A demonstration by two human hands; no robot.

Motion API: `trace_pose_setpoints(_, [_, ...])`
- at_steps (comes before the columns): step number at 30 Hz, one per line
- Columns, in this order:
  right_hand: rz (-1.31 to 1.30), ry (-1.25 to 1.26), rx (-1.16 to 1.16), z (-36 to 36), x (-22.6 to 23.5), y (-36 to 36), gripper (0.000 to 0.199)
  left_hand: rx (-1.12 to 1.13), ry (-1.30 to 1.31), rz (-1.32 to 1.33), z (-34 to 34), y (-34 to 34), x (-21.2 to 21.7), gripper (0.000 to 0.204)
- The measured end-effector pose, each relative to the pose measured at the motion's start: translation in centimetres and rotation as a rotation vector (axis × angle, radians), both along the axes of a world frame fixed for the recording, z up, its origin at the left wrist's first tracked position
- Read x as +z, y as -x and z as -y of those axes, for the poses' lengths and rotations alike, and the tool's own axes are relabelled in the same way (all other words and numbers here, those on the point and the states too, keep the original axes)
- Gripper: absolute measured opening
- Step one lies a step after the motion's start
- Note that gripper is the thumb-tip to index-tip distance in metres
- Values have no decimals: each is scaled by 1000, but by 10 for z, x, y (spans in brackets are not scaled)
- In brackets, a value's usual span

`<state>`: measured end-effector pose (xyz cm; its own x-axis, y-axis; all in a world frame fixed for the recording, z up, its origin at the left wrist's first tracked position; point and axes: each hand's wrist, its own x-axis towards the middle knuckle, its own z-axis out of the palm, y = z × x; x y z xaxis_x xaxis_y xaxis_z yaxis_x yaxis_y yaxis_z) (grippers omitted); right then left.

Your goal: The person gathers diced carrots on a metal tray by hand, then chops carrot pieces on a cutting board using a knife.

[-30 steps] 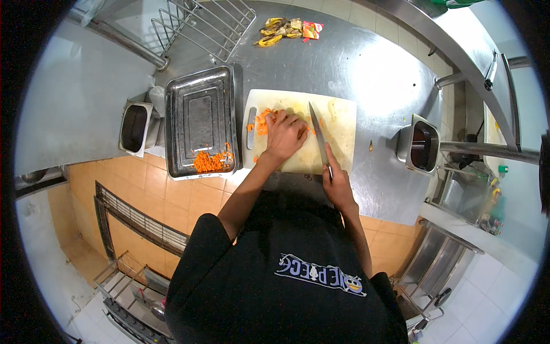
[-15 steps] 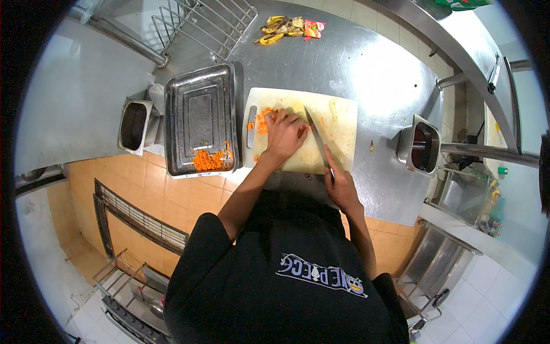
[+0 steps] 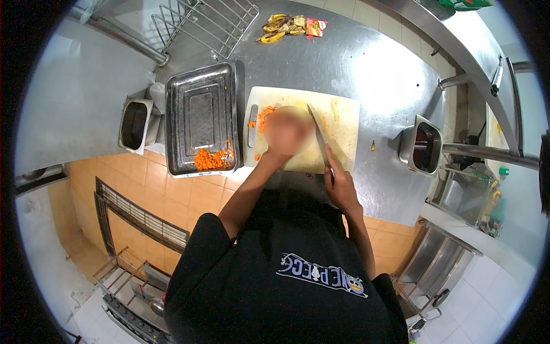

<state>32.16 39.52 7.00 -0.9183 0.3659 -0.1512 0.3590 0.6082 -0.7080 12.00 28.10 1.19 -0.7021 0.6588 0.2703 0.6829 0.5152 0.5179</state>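
My right hand (image 3: 342, 188) is wrapped round the handle of a long kitchen knife (image 3: 319, 132). The blade rests over a white cutting board (image 3: 342, 126), its tip pointing away from me. Just left of the blade, my left hand (image 3: 288, 133) is on the board, but a blur covers its fingers and whatever they hold. Orange carrot pieces (image 3: 262, 122) lie on the board beyond and to the left of that hand, near the board's grey handle slot. A few small bits show right of the blade.
Left of the board stands a deep metal tray (image 3: 200, 129) with finely chopped carrot (image 3: 211, 159) at its near end. Banana peels (image 3: 282, 26) and a red packet (image 3: 315, 27) lie at the far side. Metal containers flank the steel table, and a wire rack (image 3: 209, 26) stands at the back left.
Both hands and the knife keep nearly the same places. My left hand, sharp before with its fingers bent beside the blade, is now blurred.
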Motion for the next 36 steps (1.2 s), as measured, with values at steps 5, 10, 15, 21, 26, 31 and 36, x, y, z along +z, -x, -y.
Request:
trace_pose_setpoints(5, [44, 9, -31, 1, 1, 0, 67, -2, 18, 6, 1, 0, 1, 13])
trace_pose_setpoints(10, [46, 8, -34, 3, -3, -4, 68, 15, 8, -3, 1, -1, 1, 12])
trace_pose_setpoints(15, [6, -18, -25, 4, -3, -4, 69, 17, 15, 21, 1, 0, -1, 12])
trace_pose_setpoints(21, [31, -16, -32, 4, -2, -5, 70, 16, 8, -3, 1, -1, 2, 12])
trace_pose_setpoints(26, [4, -21, -26, 5, -2, -5, 70, 17, 8, -8, 2, -1, 3, 12])
trace_pose_setpoints(31, [50, -2, -27, 6, 1, -3, 69, 6, -32, -12, 0, 0, 5, 11])
trace_pose_setpoints(36, [24, -27, -31, 10, 5, 1, 69, 7, -11, -10, -1, 0, -2, 10])
